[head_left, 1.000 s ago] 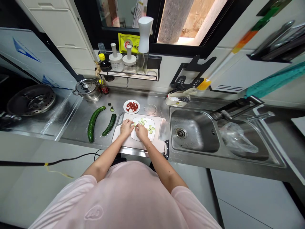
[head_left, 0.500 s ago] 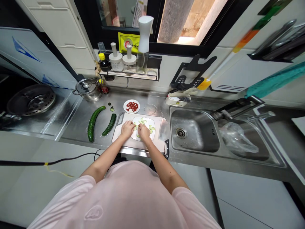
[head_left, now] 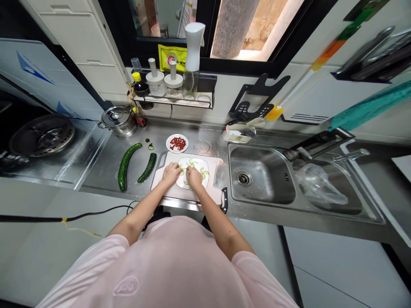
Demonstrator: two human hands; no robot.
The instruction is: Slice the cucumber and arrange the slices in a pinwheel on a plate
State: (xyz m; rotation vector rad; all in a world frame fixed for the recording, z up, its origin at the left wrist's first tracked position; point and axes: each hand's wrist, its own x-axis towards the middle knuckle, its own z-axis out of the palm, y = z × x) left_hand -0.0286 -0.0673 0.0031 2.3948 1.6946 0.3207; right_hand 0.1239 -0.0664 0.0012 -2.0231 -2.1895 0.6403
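On the plate [head_left: 201, 163], slices [head_left: 204, 173], long axes splayed

Free board [head_left: 212, 189] between plate [head_left: 201, 164] and knife [head_left: 225, 200]

Black-framed window [head_left: 210, 25] in a pale wall [head_left: 223, 96], a bright, perhaps wooden surface [head_left: 267, 26] beyond.

**No wording can be made out**

The yellow packet [head_left: 164, 55] behind the shelf [head_left: 192, 103] bears a round emblem and blurred characters. Well left of the shelf, the panel [head_left: 35, 92] shows striped blue signs. Well below the shelf, the shirt [head_left: 180, 256] carries an unreadable badge [head_left: 126, 285].
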